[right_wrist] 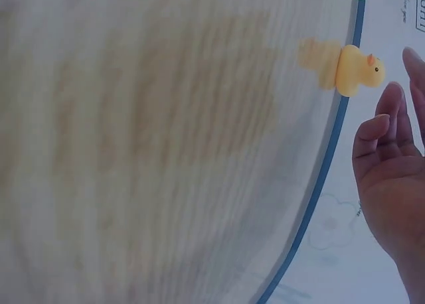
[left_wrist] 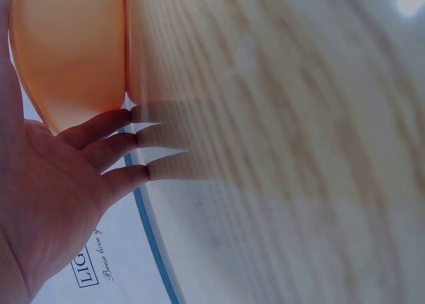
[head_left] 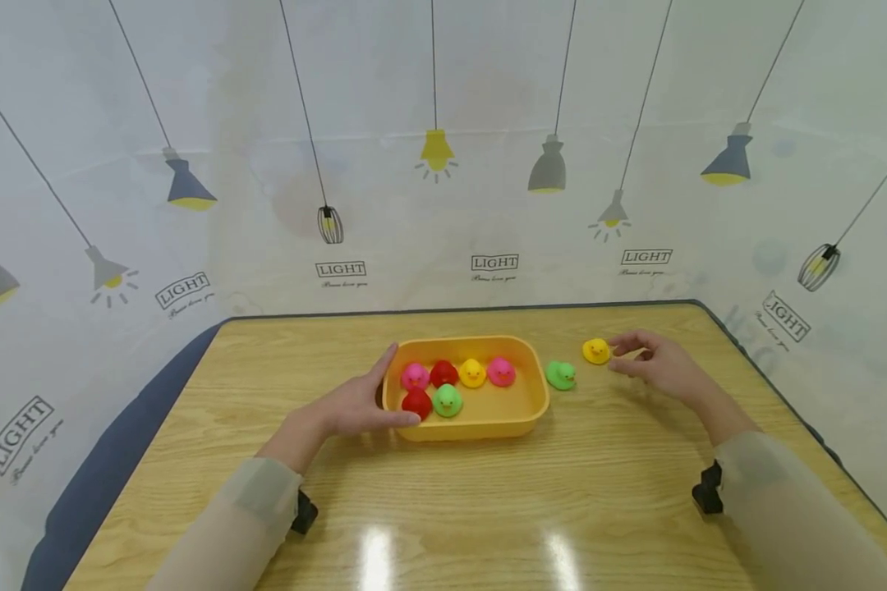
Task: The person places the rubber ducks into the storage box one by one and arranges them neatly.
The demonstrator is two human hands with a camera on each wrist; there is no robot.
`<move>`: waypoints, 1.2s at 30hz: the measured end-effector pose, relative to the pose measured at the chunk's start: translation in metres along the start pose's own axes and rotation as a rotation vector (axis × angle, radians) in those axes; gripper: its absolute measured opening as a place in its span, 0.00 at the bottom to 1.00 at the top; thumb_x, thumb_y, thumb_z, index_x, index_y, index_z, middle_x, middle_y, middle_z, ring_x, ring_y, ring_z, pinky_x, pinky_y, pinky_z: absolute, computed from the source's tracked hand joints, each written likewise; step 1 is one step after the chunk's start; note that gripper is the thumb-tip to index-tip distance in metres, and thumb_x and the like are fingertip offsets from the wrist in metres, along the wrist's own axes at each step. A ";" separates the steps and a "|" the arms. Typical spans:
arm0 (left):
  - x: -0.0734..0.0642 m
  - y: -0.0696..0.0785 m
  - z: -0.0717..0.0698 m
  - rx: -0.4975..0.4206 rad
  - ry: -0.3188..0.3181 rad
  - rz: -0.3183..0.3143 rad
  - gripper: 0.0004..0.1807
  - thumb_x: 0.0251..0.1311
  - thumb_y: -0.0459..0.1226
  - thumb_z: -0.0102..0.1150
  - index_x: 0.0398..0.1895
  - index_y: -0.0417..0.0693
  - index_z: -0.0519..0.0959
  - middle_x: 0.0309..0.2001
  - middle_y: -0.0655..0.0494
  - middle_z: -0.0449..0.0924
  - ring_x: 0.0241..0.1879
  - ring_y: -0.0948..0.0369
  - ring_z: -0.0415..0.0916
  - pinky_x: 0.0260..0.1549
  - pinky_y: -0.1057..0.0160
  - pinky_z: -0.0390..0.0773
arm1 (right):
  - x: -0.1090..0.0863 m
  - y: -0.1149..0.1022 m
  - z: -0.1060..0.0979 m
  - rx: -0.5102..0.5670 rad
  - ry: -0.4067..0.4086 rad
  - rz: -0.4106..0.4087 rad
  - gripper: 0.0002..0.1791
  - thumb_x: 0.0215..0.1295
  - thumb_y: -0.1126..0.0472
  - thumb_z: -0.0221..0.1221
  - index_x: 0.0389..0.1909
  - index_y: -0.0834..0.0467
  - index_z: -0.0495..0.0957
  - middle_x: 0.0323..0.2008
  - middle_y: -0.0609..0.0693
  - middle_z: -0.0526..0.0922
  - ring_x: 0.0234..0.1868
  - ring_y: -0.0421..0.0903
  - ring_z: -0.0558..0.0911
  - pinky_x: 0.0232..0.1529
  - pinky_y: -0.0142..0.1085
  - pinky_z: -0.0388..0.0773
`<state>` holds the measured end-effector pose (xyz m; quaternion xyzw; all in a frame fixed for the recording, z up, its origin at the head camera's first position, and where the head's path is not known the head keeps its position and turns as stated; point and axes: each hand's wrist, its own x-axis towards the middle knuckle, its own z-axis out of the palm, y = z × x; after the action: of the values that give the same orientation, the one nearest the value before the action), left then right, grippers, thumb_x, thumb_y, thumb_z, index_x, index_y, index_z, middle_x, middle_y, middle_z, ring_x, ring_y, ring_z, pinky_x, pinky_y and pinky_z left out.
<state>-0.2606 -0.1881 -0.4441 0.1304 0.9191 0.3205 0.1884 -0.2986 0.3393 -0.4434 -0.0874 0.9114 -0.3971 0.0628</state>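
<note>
My left hand (head_left: 355,404) rests at the left end of a yellow-orange plastic basin (head_left: 488,429), its thumb along the near rim and index finger up by the far corner. In the left wrist view, the other fingers of that hand (left_wrist: 73,164) extend beside the basin wall (left_wrist: 73,52), tips down at the table. My right hand (head_left: 661,365) reaches toward a yellow rubber duck (head_left: 595,351), thumb and fingers spread apart. The right wrist view shows a gap between this hand (right_wrist: 395,164) and the duck (right_wrist: 358,72). A green rubber duck (head_left: 561,375) sits between basin and yellow duck.
Inside the basin are several small rubber ducks: pink (head_left: 501,372), red (head_left: 417,404), yellow (head_left: 472,373) and green (head_left: 447,400). They gather mostly on its left side. The wooden table (head_left: 443,509) ends at a printed cloth backdrop (head_left: 443,222) with lamp pictures.
</note>
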 end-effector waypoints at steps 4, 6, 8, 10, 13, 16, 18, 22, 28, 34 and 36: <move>-0.001 0.000 0.000 -0.002 -0.003 0.003 0.72 0.58 0.70 0.73 0.92 0.71 0.31 0.90 0.45 0.50 0.82 0.40 0.64 0.83 0.35 0.63 | 0.008 0.001 0.000 0.009 -0.007 0.013 0.32 0.80 0.47 0.66 0.76 0.57 0.73 0.71 0.65 0.78 0.53 0.54 0.82 0.44 0.42 0.83; -0.001 0.000 0.000 -0.004 -0.005 0.005 0.72 0.59 0.69 0.73 0.92 0.71 0.31 0.90 0.44 0.50 0.82 0.40 0.64 0.83 0.35 0.63 | 0.011 0.003 0.002 0.011 -0.008 0.013 0.32 0.80 0.48 0.66 0.77 0.57 0.72 0.72 0.66 0.76 0.55 0.55 0.82 0.45 0.42 0.84; -0.001 0.000 0.000 0.000 -0.005 0.006 0.71 0.59 0.69 0.73 0.92 0.72 0.31 0.90 0.44 0.50 0.82 0.40 0.64 0.83 0.35 0.63 | 0.014 0.005 0.004 0.018 -0.004 0.008 0.33 0.80 0.49 0.66 0.78 0.59 0.71 0.73 0.67 0.75 0.57 0.56 0.83 0.46 0.41 0.86; 0.000 0.000 0.000 0.002 -0.005 0.008 0.71 0.59 0.69 0.73 0.92 0.72 0.31 0.90 0.44 0.51 0.82 0.40 0.65 0.83 0.35 0.63 | 0.018 0.006 0.007 0.027 0.000 0.004 0.34 0.80 0.50 0.66 0.79 0.60 0.70 0.74 0.69 0.74 0.59 0.58 0.83 0.48 0.39 0.87; -0.001 0.000 0.000 -0.001 -0.008 0.010 0.71 0.60 0.68 0.73 0.92 0.73 0.31 0.90 0.44 0.52 0.81 0.40 0.65 0.82 0.36 0.64 | 0.023 0.005 0.011 0.045 0.005 0.006 0.36 0.80 0.51 0.67 0.80 0.61 0.68 0.75 0.70 0.73 0.61 0.59 0.82 0.51 0.37 0.88; -0.001 0.001 0.001 -0.007 -0.010 0.007 0.71 0.60 0.68 0.73 0.92 0.73 0.31 0.90 0.45 0.52 0.81 0.41 0.65 0.82 0.36 0.64 | 0.027 0.003 0.015 0.048 0.004 0.015 0.37 0.79 0.52 0.67 0.81 0.61 0.68 0.75 0.69 0.72 0.62 0.60 0.82 0.52 0.37 0.88; -0.001 0.001 0.000 -0.009 -0.009 0.006 0.71 0.59 0.68 0.74 0.92 0.72 0.31 0.90 0.45 0.52 0.82 0.41 0.65 0.82 0.36 0.64 | 0.029 0.001 0.016 0.038 0.002 0.022 0.36 0.79 0.52 0.67 0.80 0.61 0.69 0.75 0.69 0.72 0.61 0.60 0.82 0.52 0.37 0.88; -0.001 0.001 0.000 -0.009 -0.007 0.010 0.71 0.59 0.68 0.74 0.92 0.71 0.31 0.90 0.44 0.52 0.82 0.40 0.65 0.82 0.36 0.63 | 0.031 -0.002 0.019 0.011 -0.007 0.038 0.34 0.79 0.51 0.67 0.78 0.61 0.72 0.73 0.68 0.73 0.61 0.60 0.82 0.50 0.36 0.85; -0.001 -0.001 0.001 -0.003 -0.003 0.012 0.72 0.60 0.68 0.74 0.92 0.70 0.31 0.90 0.45 0.52 0.81 0.41 0.66 0.82 0.36 0.65 | 0.032 -0.003 0.021 -0.018 -0.008 0.062 0.29 0.79 0.53 0.67 0.74 0.61 0.75 0.70 0.66 0.75 0.57 0.58 0.81 0.47 0.37 0.83; -0.001 0.000 0.001 -0.008 -0.002 0.002 0.72 0.59 0.68 0.74 0.92 0.71 0.32 0.90 0.46 0.53 0.82 0.41 0.65 0.82 0.36 0.64 | 0.026 -0.004 0.022 -0.047 -0.006 0.066 0.26 0.79 0.55 0.66 0.71 0.59 0.77 0.68 0.64 0.76 0.53 0.54 0.80 0.46 0.35 0.82; -0.001 0.000 0.001 -0.012 -0.002 0.002 0.72 0.59 0.69 0.74 0.92 0.71 0.32 0.90 0.47 0.52 0.82 0.41 0.65 0.82 0.36 0.64 | 0.023 -0.004 0.022 -0.044 -0.012 0.060 0.25 0.78 0.56 0.66 0.71 0.60 0.77 0.68 0.64 0.77 0.51 0.54 0.81 0.45 0.35 0.83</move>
<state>-0.2592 -0.1878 -0.4447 0.1304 0.9169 0.3261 0.1898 -0.3169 0.3160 -0.4561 -0.0638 0.9217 -0.3746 0.0781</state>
